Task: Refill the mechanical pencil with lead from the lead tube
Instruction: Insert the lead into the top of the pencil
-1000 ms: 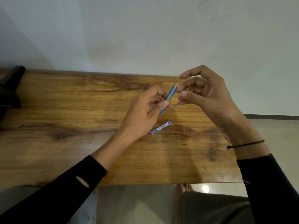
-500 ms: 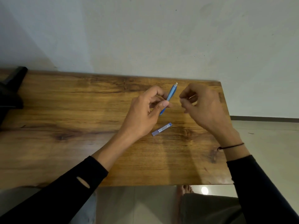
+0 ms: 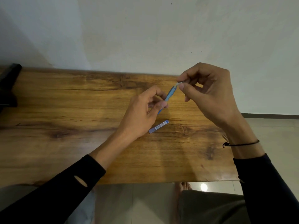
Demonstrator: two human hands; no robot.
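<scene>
A blue mechanical pencil [image 3: 169, 94] is held tilted above the wooden table [image 3: 64, 110], its white top end pointing up and right. My left hand [image 3: 142, 113] grips its lower half between thumb and fingers. My right hand [image 3: 208, 94] pinches the pencil's white top end [image 3: 178, 84] between thumb and forefinger. The lead tube [image 3: 158, 126], a small pale purple case with a white label, lies flat on the table just below my left hand, touched by neither hand.
A black object [image 3: 8, 84] sits at the table's far left edge. A pale wall rises directly behind the table. Beyond the right edge is tiled floor [image 3: 275, 135]. My legs and a bare foot [image 3: 182, 188] show below the near edge.
My right hand has moved up from beside the pencil and closed its thumb and forefinger on the pencil's white top end. My left hand and the lead tube have stayed in place.
</scene>
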